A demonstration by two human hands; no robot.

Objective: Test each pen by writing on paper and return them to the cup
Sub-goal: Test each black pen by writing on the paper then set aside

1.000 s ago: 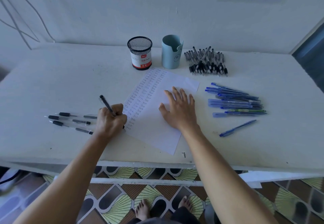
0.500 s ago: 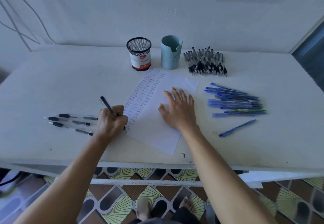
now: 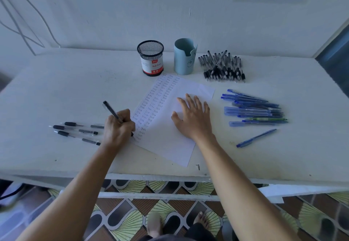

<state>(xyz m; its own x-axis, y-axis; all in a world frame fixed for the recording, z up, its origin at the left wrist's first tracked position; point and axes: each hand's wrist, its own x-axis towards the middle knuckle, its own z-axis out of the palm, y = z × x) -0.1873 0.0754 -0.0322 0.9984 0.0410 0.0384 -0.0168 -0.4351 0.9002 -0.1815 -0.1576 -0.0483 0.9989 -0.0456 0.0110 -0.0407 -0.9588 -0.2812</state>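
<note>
Little moved: left hand inches down left edge of paper, grip clamped on black pen, tip on sheet. Right hand flat, fingers apart, pinning paper. Pen light, stiff; hold near tip.

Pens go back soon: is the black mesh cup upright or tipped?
Upright: the black mesh cup stands on its base, round rim facing up.

white table, wall cables, patterned floor tiles
</note>
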